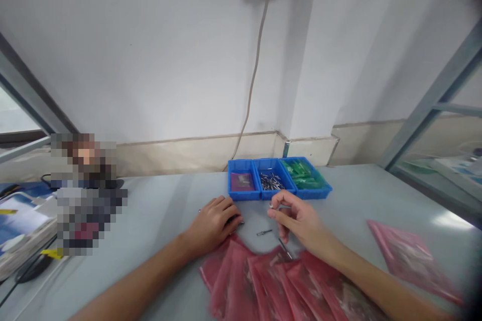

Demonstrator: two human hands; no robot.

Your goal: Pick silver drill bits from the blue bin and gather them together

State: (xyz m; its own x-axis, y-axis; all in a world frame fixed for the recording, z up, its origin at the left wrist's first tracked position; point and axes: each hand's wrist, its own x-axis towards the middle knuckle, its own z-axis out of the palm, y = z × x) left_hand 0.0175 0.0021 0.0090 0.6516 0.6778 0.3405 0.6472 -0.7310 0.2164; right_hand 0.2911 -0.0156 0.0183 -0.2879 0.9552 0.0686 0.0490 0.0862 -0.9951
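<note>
My left hand [220, 219] rests low on the table, its fingers curled over small metal pieces that are mostly hidden. My right hand [291, 215] is raised a little, thumb and forefinger pinched on a small metal part [271, 206]. Between the hands lies a metal pin [264, 232], and another metal pin [285, 249] lies just below my right hand. Several pink plastic bags [237, 281] are fanned out in front of me, under my forearms. Behind my hands, the middle blue bin [276, 195] holds many metal pins.
The left blue bin [244, 195] holds a pink packet, the right blue bin [314, 193] green packets. Another pink bag [412, 258] lies at the right. Papers, cables and a blurred-out area [88, 200] are at the left. A white cable [257, 60] hangs down the wall.
</note>
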